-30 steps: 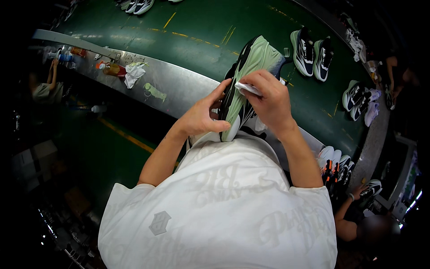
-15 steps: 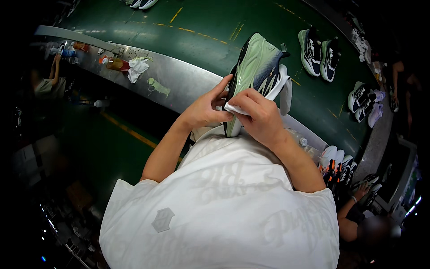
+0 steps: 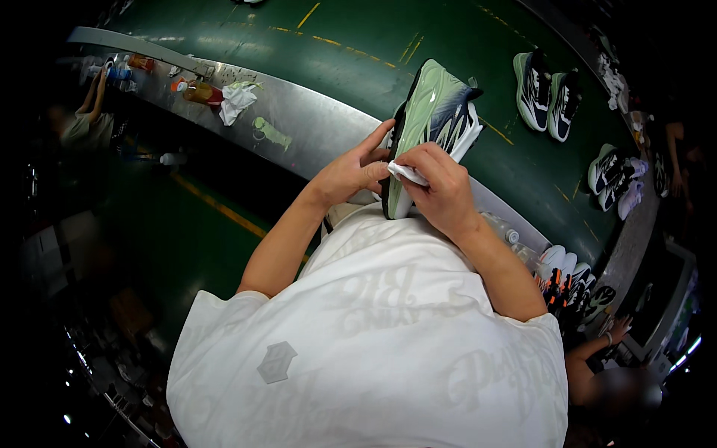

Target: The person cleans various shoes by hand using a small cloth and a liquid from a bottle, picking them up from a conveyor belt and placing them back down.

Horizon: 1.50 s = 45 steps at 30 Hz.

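A pale green and navy sneaker (image 3: 427, 104) stands tilted on its side before me, its black sole edge turned to the left and its lower end against my shirt. My left hand (image 3: 351, 173) steadies it along the sole, with fingers stretched up that edge and the thumb near the cloth. In my right hand (image 3: 442, 185), pinched between thumb and fingers, is a folded white cloth (image 3: 408, 174). It presses against the lower side of the sneaker, close to my left thumb. The right fingers partly hide the cloth and the shoe's lower part.
A green belt (image 3: 351, 82) with yellow lines runs beyond a metal ledge (image 3: 299, 119). On the ledge lie an orange-capped bottle (image 3: 198, 92), a crumpled white tissue (image 3: 237, 102) and a green scrap (image 3: 272, 134). Sneakers (image 3: 547, 95) stand at right; co-workers' arms (image 3: 597, 345) show at the edges.
The cloth's loose end, which hung over the sneaker's right side, no longer shows there. My right hand has shifted slightly, and the cloth now sits bunched by my left thumb.
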{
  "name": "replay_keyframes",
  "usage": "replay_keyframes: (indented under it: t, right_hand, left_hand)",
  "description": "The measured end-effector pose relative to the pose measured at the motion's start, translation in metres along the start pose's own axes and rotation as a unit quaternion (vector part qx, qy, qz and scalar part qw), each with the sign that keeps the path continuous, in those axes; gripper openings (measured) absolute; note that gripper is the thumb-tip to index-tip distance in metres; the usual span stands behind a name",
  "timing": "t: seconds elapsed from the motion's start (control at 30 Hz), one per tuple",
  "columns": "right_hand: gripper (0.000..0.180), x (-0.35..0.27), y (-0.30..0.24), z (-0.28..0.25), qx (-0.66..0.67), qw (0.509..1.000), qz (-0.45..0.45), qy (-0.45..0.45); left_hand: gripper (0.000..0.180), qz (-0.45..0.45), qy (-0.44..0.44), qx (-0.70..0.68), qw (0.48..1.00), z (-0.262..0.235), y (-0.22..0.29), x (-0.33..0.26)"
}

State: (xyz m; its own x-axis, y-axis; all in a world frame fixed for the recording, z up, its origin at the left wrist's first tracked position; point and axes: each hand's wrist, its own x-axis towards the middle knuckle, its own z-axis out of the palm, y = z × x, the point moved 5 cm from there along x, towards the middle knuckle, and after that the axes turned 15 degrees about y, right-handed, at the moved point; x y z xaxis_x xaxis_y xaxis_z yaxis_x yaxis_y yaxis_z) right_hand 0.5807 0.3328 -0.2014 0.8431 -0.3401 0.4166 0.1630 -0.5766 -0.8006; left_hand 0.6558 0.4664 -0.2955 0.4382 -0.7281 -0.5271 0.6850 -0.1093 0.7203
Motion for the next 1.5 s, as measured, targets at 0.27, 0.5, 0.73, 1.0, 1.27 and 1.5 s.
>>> replay_keyframes:
  t: [0.27,0.5,0.73,1.0,1.27,1.5]
  right_hand:
    - [0.028,-0.007,0.009,0.024,0.020,0.998,0.005,-0.064]
    - [0.030,-0.002,-0.013,0.035,0.023,0.983,-0.086,-0.158]
    - [0.030,-0.007,-0.015,0.033,0.001,0.973,-0.108,-0.203]
    - [0.021,-0.002,-0.020,0.034,0.001,0.986,-0.090,-0.142]
    - [0.012,0.000,-0.019,0.038,-0.016,0.991,-0.047,-0.128]
    - [0.018,-0.011,-0.020,0.043,-0.020,0.963,-0.133,-0.234]
  left_hand:
    - [0.063,-0.072,0.052,-0.095,0.992,-0.002,-0.030,0.000]
    - [0.065,-0.028,0.050,-0.100,0.993,-0.016,-0.030,0.015]
    - [0.073,0.006,0.072,-0.157,0.985,-0.006,-0.009,0.009]
    - [0.086,0.041,0.044,-0.133,0.989,-0.005,0.011,0.000]
    - [0.086,0.022,0.056,-0.159,0.985,-0.005,0.007,0.000]
    - [0.062,0.021,0.097,-0.196,0.976,-0.015,-0.006,0.007]
